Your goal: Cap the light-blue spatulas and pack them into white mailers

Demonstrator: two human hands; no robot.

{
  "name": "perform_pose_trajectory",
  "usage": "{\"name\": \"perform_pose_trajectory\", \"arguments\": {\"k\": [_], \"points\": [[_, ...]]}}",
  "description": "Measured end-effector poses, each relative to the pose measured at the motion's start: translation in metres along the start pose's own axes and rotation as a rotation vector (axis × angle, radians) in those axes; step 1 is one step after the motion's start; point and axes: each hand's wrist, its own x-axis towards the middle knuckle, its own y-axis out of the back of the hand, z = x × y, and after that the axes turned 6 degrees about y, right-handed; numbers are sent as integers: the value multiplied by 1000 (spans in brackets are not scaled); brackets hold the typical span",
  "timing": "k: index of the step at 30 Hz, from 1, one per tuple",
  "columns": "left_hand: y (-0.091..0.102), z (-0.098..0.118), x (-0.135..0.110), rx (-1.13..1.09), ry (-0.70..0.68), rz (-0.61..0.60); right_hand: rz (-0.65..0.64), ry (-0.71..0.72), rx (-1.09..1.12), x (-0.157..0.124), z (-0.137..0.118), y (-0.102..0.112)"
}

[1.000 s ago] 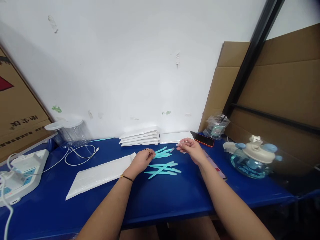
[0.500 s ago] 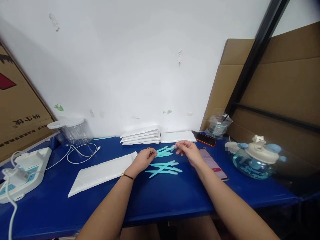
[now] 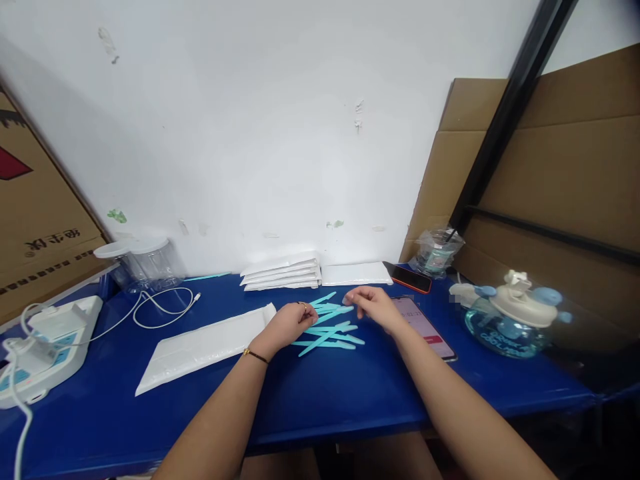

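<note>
Slim turquoise eyebrow razors (image 3: 327, 337) lie crossed in a small pile on the blue table (image 3: 350, 393). More of them fan out just behind, at the fingertips of my left hand (image 3: 295, 321). Its fingers are closed at the handle end of one razor (image 3: 337, 311), which points to the right. My right hand (image 3: 374, 305) is beside that razor's far end, thumb and forefinger pinched together. Something pale and see-through seems to show at those fingertips, too small to name. A white padded envelope (image 3: 205, 347) lies left of my left hand.
Behind the razors sit stacked white padded envelopes (image 3: 281, 275) and another flat envelope (image 3: 356, 273). Two phones, one lit (image 3: 425, 327) and one dark (image 3: 410, 278), are on the right, near a blue bottle (image 3: 513, 317). A power strip (image 3: 65, 347), cable and clear jars (image 3: 150, 263) stand left.
My left hand has shifted slightly right and toward me. The right hand has drawn in a little to the left, its fingers curled closer. The razors behind the near pile have moved slightly.
</note>
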Motion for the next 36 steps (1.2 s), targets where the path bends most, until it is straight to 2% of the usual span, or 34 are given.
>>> {"name": "perform_pose_trajectory", "arguments": {"k": [3,7,9,11,16,20,24,26,29,31,33,36], "points": [[-1,-1,1,79,-6,-18,120,149,-393,5,11,8],[-4,-6,6,224,54,160,-37,296,-754,13,21,4],[-6,-10,10,288,105,203,-126,280,-865,16,22,-1],[-9,-13,13,313,126,182,-189,237,-939,17,20,-7],[-10,-15,15,270,138,161,-178,141,-988,14,14,-13],[-5,-15,12,183,129,175,-188,106,-893,11,14,-10],[0,-16,9,-16,120,167,-163,113,-773,9,18,-2],[-1,-17,10,-99,125,155,-97,96,-575,8,17,2],[-3,-18,11,-180,130,143,34,62,-40,6,9,5],[-4,-18,11,-219,128,131,83,68,239,4,0,3],[-4,-17,11,-238,124,118,95,73,354,2,-8,-1],[-4,-16,11,-239,120,116,84,57,383,0,-14,-5]]}}
